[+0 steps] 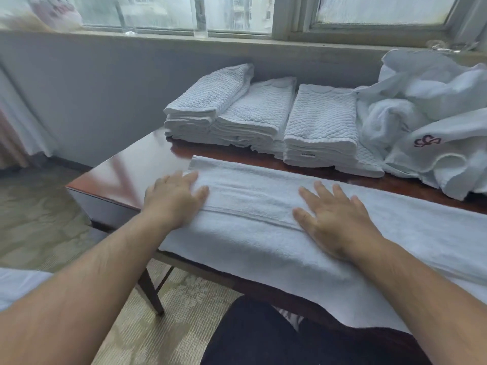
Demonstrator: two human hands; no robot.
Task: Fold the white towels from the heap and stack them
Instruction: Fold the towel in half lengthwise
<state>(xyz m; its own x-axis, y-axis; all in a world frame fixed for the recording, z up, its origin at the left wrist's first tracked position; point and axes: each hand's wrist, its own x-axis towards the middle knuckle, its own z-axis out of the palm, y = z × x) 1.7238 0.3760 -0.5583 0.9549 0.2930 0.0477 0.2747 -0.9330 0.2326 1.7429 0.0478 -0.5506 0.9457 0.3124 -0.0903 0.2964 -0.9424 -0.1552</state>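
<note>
Flat on the long white towel (253, 198): left hand (174, 198) at its left end, right hand (334, 219) near its middle, each grip spread open, pressing, clasping nothing. Desk (137, 167) under it; folded stacks (319, 122) behind it, heap (421, 114) behind-right.

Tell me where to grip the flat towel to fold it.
Probably the towel by its left short end, pinching both corners from the left: it lies as a long band, that end free beside the left hand, the other running out of view.
</note>
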